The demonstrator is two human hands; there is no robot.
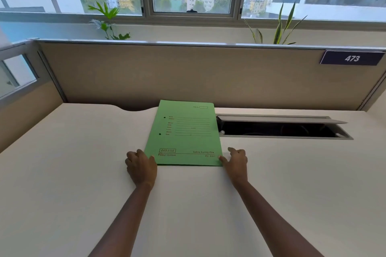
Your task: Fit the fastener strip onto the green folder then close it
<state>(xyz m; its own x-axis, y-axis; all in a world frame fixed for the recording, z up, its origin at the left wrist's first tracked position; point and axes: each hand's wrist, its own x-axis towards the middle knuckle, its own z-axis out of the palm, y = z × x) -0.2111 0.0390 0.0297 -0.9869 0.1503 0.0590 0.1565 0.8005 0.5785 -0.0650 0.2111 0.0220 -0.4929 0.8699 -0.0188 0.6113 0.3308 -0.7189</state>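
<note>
Flat green card folder [183, 133] lies shut on the pale counter [62, 173], between my hands. Left hand [141, 166] and right hand [236, 162] rest on its near corners, relaxed, gripping nothing. Fastener strip not visible; fitting probably not started.

left hand [141, 166]: bare, no ring or watch | right hand [236, 162]: bare | forearms: no sleeves
</note>
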